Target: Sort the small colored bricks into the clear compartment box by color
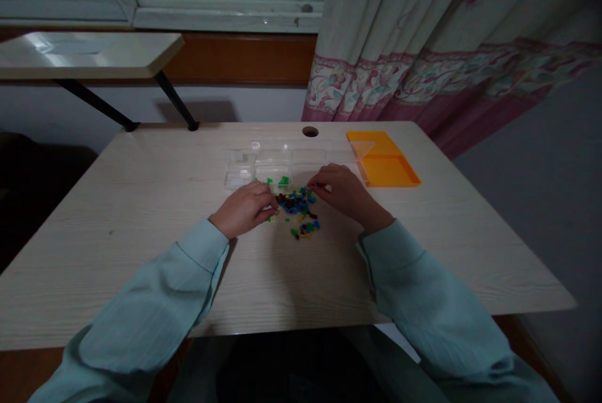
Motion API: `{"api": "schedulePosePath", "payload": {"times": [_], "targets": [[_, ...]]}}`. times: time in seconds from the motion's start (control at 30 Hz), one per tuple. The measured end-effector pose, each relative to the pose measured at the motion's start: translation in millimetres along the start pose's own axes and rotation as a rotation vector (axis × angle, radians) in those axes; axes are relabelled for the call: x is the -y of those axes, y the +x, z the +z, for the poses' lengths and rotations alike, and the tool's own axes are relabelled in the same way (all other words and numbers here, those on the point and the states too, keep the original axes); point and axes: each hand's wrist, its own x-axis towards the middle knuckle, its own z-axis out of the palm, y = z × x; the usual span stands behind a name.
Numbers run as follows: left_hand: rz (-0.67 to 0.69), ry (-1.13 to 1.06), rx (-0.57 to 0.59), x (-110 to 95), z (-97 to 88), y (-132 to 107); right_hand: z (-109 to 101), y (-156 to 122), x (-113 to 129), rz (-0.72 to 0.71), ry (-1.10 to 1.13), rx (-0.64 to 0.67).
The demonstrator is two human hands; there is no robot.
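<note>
A small heap of tiny coloured pieces point(298, 205), blue, green, yellow and dark, lies in the middle of the light wooden table point(141, 215). My left hand point(244, 207) rests at the heap's left edge with fingers curled together in a pinch; what they grip is too small to make out. My right hand point(343, 193) sits at the heap's right edge, fingers likewise bent and pinched together. Just behind the heap stands a clear plastic compartment box point(263, 168) with a few green pieces point(283, 181) in one near compartment.
An orange lid or tray point(383, 162) lies at the right behind my right hand. A cable hole point(310, 131) is in the table's far edge. Beyond are a white bench top point(84, 52), a window and a patterned curtain point(423, 64).
</note>
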Motion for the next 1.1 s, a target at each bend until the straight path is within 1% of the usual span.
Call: {"api": "schedulePosePath", "payload": {"times": [0.17,0.23,0.37,0.5,0.63,0.83,1.0,1.1], "targets": [[-0.017,-0.011,0.0,0,1.3,0,0,-1,-1,-0.007,-0.029,-0.06],[-0.025,-0.036,0.003,1,2.0,-1,3,0,2,0.006,-0.038,-0.112],[-0.031,-0.09,-0.04,4,2.4,-1,18,4,15,0.051,-0.054,-0.275],[-0.068,-0.051,-0.118,4,0.5,0,38,9,24,0.056,-0.087,-0.345],[-0.1,0.019,-0.21,5,0.1,1,47,12,23,0.067,-0.112,-0.363],[-0.176,0.074,-0.403,9,2.0,2,47,13,20,0.068,-0.081,-0.324],[-0.251,0.145,-0.488,12,-0.7,1,48,12,19,0.075,-0.063,-0.33],[-0.294,0.176,-0.52,16,-1.3,1,48,12,18,0.066,-0.068,-0.323]]}}
